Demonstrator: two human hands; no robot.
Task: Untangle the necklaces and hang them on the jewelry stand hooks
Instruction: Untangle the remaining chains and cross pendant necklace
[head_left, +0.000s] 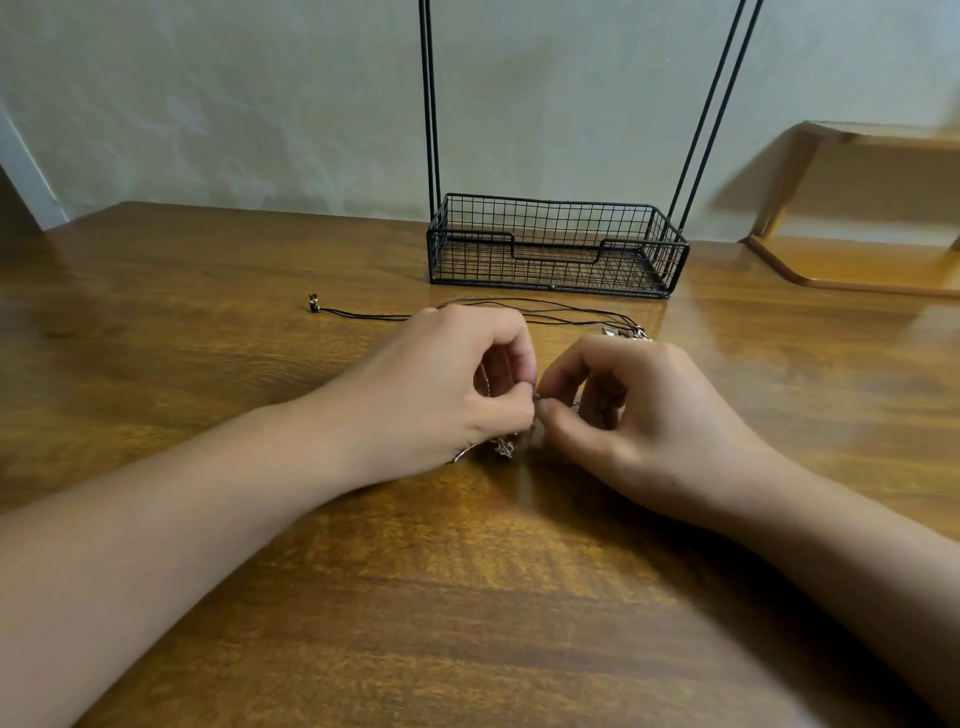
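Observation:
Thin dark necklace cords (561, 307) lie tangled on the wooden table (208, 332), one end with a small clasp (313, 302) reaching left. My left hand (447, 384) and my right hand (639, 410) meet over the tangle, and each pinches a cord between thumb and forefinger. A silver pendant (503, 447) shows under my left hand. Small metal pendants (626, 332) peek out behind my right hand. The black wire jewelry stand (556, 244) stands behind the cords; its basket base and upright rods show, its hooks are out of view.
A pale wall rises behind the table. A low wooden shelf (852, 260) sits at the back right, beside the stand. The table's left back corner lies at the far left.

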